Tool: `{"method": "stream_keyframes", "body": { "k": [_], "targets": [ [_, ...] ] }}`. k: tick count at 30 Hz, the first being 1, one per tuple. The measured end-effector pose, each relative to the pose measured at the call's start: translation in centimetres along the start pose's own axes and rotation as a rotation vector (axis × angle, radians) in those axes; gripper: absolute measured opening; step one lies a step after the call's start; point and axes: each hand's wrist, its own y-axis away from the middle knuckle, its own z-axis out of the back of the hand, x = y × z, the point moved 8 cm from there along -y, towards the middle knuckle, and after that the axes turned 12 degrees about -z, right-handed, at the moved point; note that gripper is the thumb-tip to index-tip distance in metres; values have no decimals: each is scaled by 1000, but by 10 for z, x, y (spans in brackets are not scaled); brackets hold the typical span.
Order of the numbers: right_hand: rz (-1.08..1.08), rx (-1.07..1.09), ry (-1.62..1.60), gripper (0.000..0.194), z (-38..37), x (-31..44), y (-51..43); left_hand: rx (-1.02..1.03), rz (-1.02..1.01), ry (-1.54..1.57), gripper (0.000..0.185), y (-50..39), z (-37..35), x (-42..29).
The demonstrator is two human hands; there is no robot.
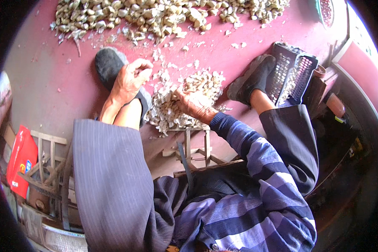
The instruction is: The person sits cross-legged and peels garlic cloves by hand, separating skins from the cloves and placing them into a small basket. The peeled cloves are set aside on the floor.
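Note:
My left hand [133, 76] hangs over my left dark shoe [111, 67], its fingers bent towards the thumb. Whether something small is pinched there does not show. Reaching across from the right, my right hand [193, 103] rests at a small heap of pale cloves and papery skins [163, 108], apparently garlic. Its fingertips are partly hidden, so any piece in them cannot be made out. The heap lies on the reddish floor [66, 72] between my feet, with whole-looking cloves on its far side and loose flakes on its near side.
A larger pile of cloves [138, 17] spreads across the far floor. Beside my right shoe [253, 77] stands a dark perforated plastic basket [291, 74] with pale pieces inside. A wooden stool frame [206, 146] is before my lap. A red packet [22, 162] stands at left.

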Motion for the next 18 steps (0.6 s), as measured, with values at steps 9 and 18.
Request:
{"method": "stream_keyframes", "body": {
  "k": [9,18],
  "targets": [
    [-338,-691,-235,19,159,-100,-77,-19,0,84,21,3,-1,2],
    [-579,-851,-120,56,224,-152,-116,-14,26,99,20,3,-1,4]
  ]
}}
